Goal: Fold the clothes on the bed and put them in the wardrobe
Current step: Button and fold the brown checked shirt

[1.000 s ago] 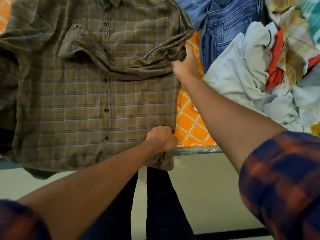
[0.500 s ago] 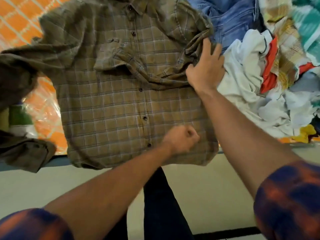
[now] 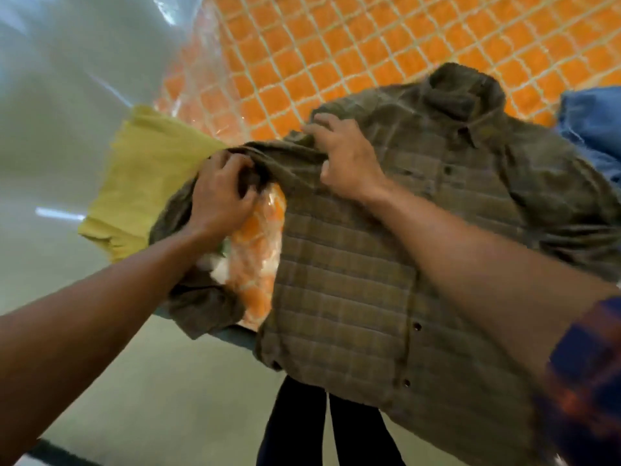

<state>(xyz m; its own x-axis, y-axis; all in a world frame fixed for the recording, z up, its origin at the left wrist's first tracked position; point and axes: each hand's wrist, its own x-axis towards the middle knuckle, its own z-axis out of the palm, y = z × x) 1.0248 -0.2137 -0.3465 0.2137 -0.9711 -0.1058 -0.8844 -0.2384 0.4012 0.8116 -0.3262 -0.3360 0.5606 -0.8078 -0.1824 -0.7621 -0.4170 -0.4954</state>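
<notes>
Working on the first fold, by the look of it. Far left, a yellow cloth [image 3: 148, 183] lying on the bed [image 3: 369, 45] corner, folded or not, impossible to tell. Next, left hand [image 3: 218, 193] clamped on the loose sleeve [image 3: 198, 301] of the plaid shirt [image 3: 369, 297], fingers curled into bunched fabric. Just right, right hand [image 3: 342, 163] gripping the shoulder. Shirt spread buttoned, front up, over the near bed edge, hem hanging off. Far right, blue jeans [image 3: 591, 119] waiting. No fold finished; wardrobe nowhere in view.
</notes>
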